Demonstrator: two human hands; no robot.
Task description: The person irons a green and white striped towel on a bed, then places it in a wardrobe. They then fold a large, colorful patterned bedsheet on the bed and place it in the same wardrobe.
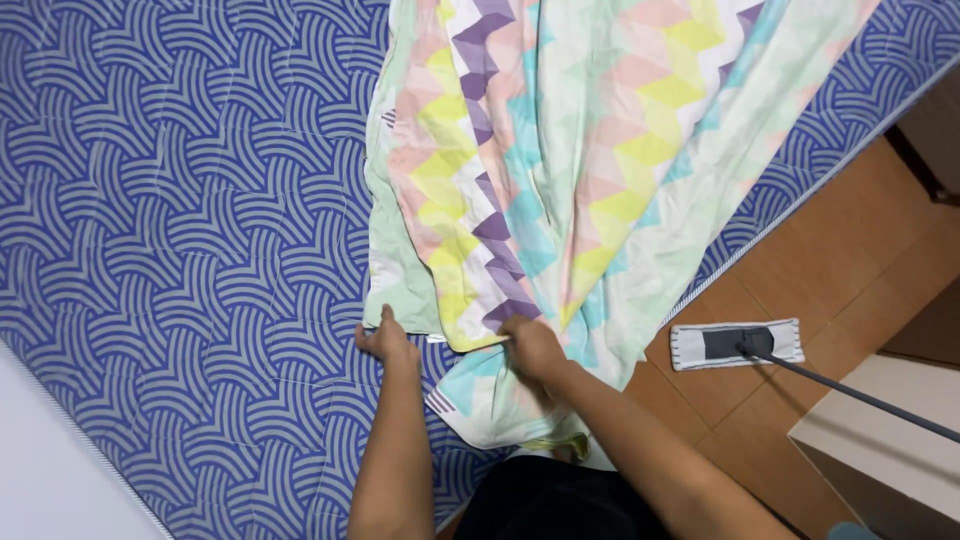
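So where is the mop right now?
In the head view, the flat mop lies on the brown tiled floor at the right, just off the mattress edge, beside the pastel zigzag sheet.

Both forearms are bare, above a dark garment (pixel 545 500).
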